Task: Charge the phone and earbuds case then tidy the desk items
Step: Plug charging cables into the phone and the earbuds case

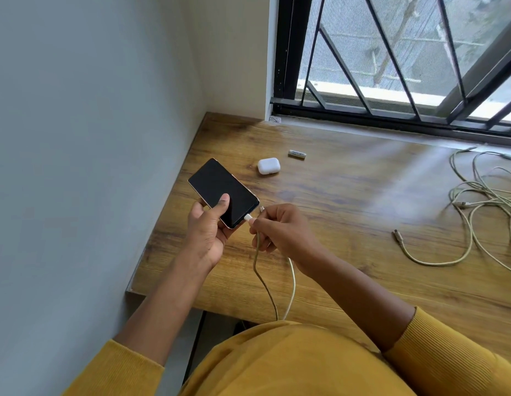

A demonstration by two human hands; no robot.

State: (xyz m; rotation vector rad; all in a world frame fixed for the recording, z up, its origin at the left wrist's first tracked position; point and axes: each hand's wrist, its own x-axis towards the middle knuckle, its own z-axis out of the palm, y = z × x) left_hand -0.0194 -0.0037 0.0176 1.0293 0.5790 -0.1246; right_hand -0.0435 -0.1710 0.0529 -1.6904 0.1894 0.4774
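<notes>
Here we hold the phone (223, 192) in our left hand (207, 232), fingers wrapped under it and the thumb pressed on the dark screen, lifted just above the surface's (348, 218) left edge. Our right hand (280, 227) pinches the white plug (247, 217) of a charging cable (261, 277) right at the phone's bottom end; whether the plug is fully seated we cannot tell, and the screen shows no charging sign. The cable trails down over the surface's near edge toward us. So we judge the first step to be in hand, not finished. Farther toward the back left corner, the earbuds case (268, 166) sits closed and unplugged, with a small battery (297, 154) just beyond it. Along the right edge lies a loose tangle of cables (483, 207), one free connector (396, 233) pointing inward. Charging the case and tidying these items are left.
</notes>
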